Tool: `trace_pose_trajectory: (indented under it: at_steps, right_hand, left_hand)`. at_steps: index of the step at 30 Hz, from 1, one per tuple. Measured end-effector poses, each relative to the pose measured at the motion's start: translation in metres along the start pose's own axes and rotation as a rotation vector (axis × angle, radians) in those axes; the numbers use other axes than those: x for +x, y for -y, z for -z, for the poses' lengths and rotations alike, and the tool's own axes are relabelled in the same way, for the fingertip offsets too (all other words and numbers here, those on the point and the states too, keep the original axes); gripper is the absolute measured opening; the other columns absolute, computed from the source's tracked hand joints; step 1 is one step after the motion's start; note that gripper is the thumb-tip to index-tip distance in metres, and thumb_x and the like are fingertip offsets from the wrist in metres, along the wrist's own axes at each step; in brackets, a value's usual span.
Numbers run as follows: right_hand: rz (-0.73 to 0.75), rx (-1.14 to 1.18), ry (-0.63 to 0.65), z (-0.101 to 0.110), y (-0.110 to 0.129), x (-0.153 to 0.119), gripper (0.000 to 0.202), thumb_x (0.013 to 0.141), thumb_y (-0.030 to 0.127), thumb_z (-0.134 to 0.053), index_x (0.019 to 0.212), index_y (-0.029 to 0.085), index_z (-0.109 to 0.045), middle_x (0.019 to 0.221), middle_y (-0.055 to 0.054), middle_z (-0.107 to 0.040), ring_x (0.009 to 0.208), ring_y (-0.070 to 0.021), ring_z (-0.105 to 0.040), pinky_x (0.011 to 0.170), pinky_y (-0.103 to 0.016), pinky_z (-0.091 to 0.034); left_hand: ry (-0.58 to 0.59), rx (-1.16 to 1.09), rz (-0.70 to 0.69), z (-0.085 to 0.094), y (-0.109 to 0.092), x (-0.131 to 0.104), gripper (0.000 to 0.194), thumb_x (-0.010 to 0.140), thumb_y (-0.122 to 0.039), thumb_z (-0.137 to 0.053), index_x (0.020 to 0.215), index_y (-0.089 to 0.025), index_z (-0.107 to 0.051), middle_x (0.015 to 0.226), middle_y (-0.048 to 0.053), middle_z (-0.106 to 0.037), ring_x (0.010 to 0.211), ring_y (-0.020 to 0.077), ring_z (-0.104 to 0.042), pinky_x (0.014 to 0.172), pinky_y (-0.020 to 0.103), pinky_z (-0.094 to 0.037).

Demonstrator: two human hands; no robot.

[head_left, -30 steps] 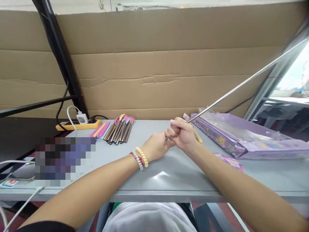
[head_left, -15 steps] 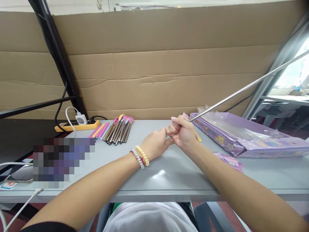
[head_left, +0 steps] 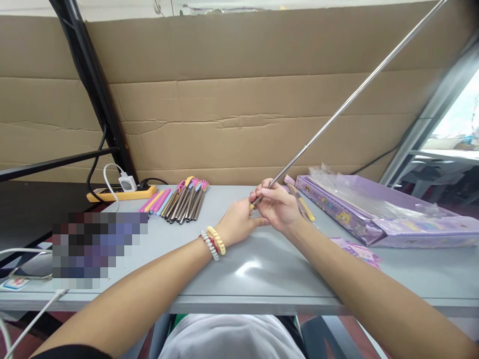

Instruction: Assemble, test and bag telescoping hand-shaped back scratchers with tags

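One silver rod aslant between the right fingers

Bare left forearm and bare right forearm angle inward; the left hand, back upward, nearly meets the right hand, whose fingers curl in a pinch.

Nothing is reading as legible text. Purple box is showing printed artwork on its side wall; any lettering there is coming out too small to make out. Pink-purple packet, lying on the surface near the box, is carrying print that's blurring out. Small card at far left is showing a reddish mark, not resolving into characters. Pixelated patch is hiding any print under it.
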State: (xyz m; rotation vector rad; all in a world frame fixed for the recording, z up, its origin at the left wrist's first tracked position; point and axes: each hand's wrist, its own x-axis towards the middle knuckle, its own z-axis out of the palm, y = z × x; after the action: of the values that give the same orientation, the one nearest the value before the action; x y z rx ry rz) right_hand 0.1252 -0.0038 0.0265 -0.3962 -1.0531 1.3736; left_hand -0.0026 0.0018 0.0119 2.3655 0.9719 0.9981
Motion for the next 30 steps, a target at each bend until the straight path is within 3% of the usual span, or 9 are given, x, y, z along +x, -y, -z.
trace_pose_trajectory:
  at_steps: [5,11,21,30]
  right_hand:
    - [0.012,-0.020,-0.024,-0.002,-0.003,-0.001,0.039,0.054,0.008,-0.074,0.060,0.020,-0.037,0.050,0.008,-0.045,0.050,-0.0095,-0.048,0.050,-0.024,-0.042]
    - [0.072,-0.063,-0.110,-0.008,-0.003,-0.003,0.061,0.054,0.010,-0.075,0.051,0.017,-0.015,0.037,0.010,-0.027,0.037,-0.0041,-0.027,0.039,-0.021,-0.026]
    - [0.089,-0.101,-0.248,-0.020,0.004,-0.007,0.060,0.051,0.008,-0.071,0.050,0.019,-0.012,0.037,0.011,-0.019,0.033,-0.0030,-0.022,0.036,-0.021,-0.019]
    - [0.111,-0.097,-0.263,-0.023,0.007,-0.010,0.056,0.054,0.008,-0.068,0.048,0.019,-0.014,0.036,0.010,-0.019,0.032,-0.0032,-0.021,0.036,-0.022,-0.020]
  left_hand:
    - [0.030,-0.035,0.007,-0.002,0.004,0.000,0.026,0.075,-0.033,-0.067,0.092,-0.018,-0.056,0.087,0.001,-0.064,0.081,0.0180,-0.059,0.069,0.027,-0.043]
    - [0.081,-0.010,-0.027,-0.007,0.008,-0.002,0.022,0.082,-0.036,-0.057,0.096,-0.019,-0.052,0.092,0.002,-0.066,0.084,0.0187,-0.061,0.071,0.028,-0.044]
    - [0.079,0.173,0.060,-0.008,-0.002,-0.004,0.025,0.085,-0.041,-0.051,0.096,-0.019,-0.050,0.077,0.004,-0.064,0.071,0.0219,-0.061,0.059,0.029,-0.041]
    - [0.075,0.354,0.151,-0.007,-0.013,-0.006,0.030,0.085,-0.046,-0.046,0.098,-0.019,-0.048,0.076,0.006,-0.064,0.071,0.0270,-0.063,0.056,0.030,-0.040]
